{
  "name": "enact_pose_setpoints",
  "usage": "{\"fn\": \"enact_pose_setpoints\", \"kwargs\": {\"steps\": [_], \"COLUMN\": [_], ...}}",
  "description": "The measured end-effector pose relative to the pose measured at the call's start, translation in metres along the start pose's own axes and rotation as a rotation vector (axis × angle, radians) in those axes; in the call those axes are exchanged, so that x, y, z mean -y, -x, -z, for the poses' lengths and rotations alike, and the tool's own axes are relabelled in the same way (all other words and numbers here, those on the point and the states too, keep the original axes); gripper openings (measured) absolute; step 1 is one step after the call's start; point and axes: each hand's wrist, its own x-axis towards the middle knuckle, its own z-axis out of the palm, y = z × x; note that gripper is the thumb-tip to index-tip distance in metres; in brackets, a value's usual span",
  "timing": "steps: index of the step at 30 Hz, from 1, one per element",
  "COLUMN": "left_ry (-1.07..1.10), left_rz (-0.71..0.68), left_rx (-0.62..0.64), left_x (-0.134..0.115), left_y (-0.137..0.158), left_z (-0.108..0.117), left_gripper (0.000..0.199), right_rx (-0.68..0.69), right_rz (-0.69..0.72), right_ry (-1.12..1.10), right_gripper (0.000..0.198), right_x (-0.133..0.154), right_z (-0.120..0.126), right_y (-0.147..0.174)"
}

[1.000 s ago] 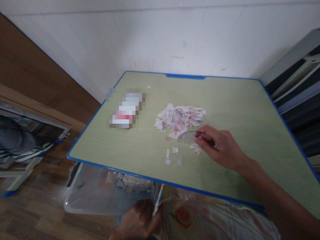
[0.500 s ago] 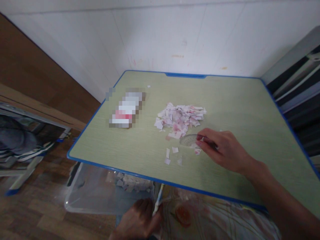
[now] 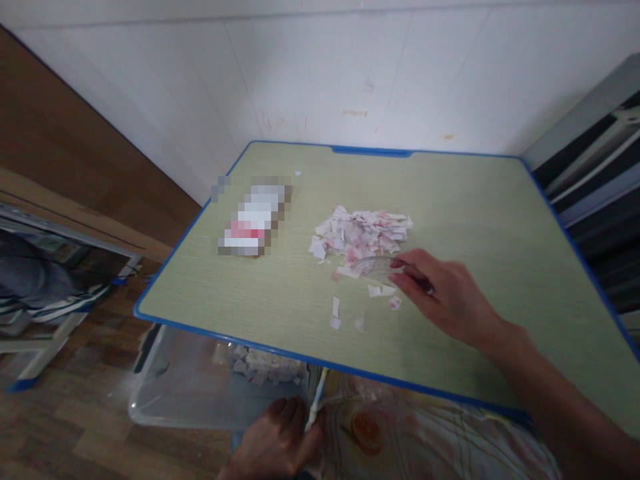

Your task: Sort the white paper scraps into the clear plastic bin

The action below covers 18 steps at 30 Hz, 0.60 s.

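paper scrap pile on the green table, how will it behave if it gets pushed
The paper scrap pile would probably spread rather than slide as one block, since its pieces lie loose and overlapping. Each piece looks small and thin, so likely light; being mostly flat, they seem unlikely to roll.

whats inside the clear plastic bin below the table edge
Pale paper scraps show in the bin, toward its right side. The table covers its far part, so anything there cannot be seen.
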Motion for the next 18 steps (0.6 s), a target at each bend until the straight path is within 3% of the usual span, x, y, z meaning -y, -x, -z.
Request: {"fn": "enact_pose_setpoints", "kwargs": {"steps": [6, 11, 15, 18], "left_ry": [0.029, 0.018, 0.012, 0.028], "left_rz": [0.011, 0.005, 0.011, 0.015], "left_rx": [-0.024, -0.034, -0.045, -0.023], "left_x": [0.001, 0.001, 0.001, 0.002], "left_y": [-0.001, 0.000, -0.001, -0.002], "left_z": [0.001, 0.000, 0.001, 0.002], "left_gripper": [0.025, 0.027, 0.027, 0.028], "right_rx": [-0.014, 0.082, 0.005, 0.024], "right_rz": [0.114, 0.147, 0.091, 0.088], "right_ry": [0.107, 0.097, -0.011, 0.061], "right_gripper": [0.025, 0.020, 0.020, 0.024], "right_x": [0.011, 0.008, 0.006, 0.007], "right_z": [-0.023, -0.013, -0.008, -0.012], "right_y": [-0.015, -0.015, -0.013, -0.013]}}
